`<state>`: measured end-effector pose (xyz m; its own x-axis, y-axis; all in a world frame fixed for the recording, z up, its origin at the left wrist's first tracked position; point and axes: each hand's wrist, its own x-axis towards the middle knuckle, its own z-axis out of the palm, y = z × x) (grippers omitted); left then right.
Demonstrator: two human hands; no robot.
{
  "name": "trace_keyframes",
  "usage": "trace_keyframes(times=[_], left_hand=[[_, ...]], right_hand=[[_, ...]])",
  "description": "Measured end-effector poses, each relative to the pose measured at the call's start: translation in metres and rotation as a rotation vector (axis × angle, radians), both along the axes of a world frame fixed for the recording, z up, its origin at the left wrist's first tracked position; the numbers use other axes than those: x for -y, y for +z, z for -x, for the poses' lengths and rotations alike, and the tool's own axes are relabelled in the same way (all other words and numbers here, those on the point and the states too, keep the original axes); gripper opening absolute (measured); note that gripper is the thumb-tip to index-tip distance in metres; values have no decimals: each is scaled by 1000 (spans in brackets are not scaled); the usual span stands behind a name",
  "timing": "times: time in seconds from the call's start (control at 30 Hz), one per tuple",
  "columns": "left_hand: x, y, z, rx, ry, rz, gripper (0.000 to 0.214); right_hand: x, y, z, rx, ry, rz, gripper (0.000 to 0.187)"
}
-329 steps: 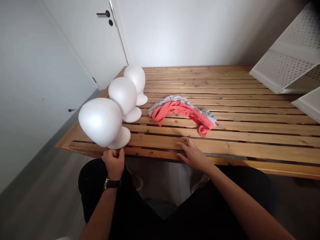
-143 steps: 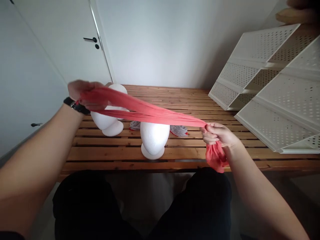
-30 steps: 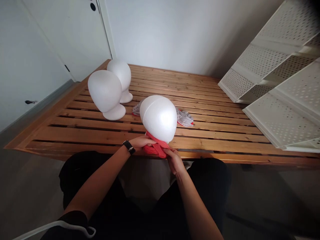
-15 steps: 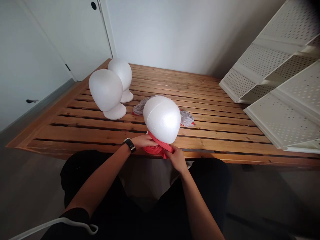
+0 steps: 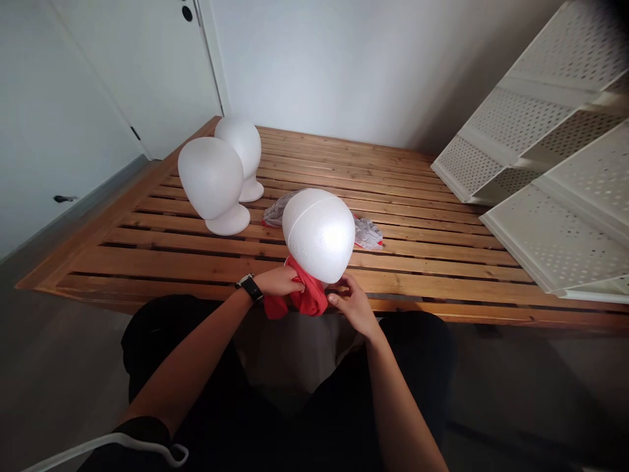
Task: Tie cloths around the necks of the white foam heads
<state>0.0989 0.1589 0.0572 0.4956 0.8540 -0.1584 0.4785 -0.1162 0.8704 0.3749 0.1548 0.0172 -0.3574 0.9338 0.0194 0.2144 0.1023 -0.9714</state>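
A white foam mannequin head [image 5: 319, 229] stands at the front edge of the slatted wooden bench, right before me. Red cloth [image 5: 309, 296] is bunched around its neck, with a loose part hanging at the left over the bench edge. My left hand [image 5: 279, 280], wearing a black-strapped watch on the wrist, grips the red cloth at the neck's left side. At the right side of the neck is my right hand [image 5: 354, 305], its thumb and fingers apart beside the cloth. Grey, red-edged fabric [image 5: 367, 234] lies behind the head, partly hidden by it.
Two more white foam heads, a nearer one [image 5: 211, 177] and a farther one [image 5: 240, 147], stand on the left of the wooden bench [image 5: 417, 229]. White perforated metal shelving [image 5: 531, 131] rises at the right. A wall and a door [image 5: 132, 59] are behind.
My right hand has let go of the red band and drawn slightly to the right, fingers opening. The cloth now sags lower at the neck, with a part hanging at the left.
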Motion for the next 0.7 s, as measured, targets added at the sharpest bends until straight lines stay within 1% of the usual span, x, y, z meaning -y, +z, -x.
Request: trace_keyframes(times=[0.07,0.1,0.17,0.2,0.27,0.33,0.4,0.5,0.6,0.7], left_hand=[[3,-1,-3,-78,-26,3,27],[4,-2,-5,-116,-34,4,29],[6,-2,-9,-160,-11,-7,31],[7,-3,-10,-172,3,-12,33],[10,-3,-13,-176,14,-20,33],[12,-2,-15,-167,-13,-10,32],[13,0,-17,-161,-58,14,29],[12,5,-20,-170,-97,30,21],[9,7,-22,-201,-112,43,16],[9,5,-23,-273,-155,124,18]], right_hand=[[-19,0,6,15,-36,-102,84],[-29,0,10,23,-9,-147,92],[-49,-3,22,14,124,-189,104],[-58,-5,27,0,204,-182,106],[-70,-9,36,-27,336,-136,99],[-77,-15,41,-40,402,-94,87],[-80,-21,44,-40,396,-105,78],[-83,-26,50,-36,326,-174,72],[-87,-28,59,-32,310,-189,74],[-93,-28,66,-30,332,-168,79]])
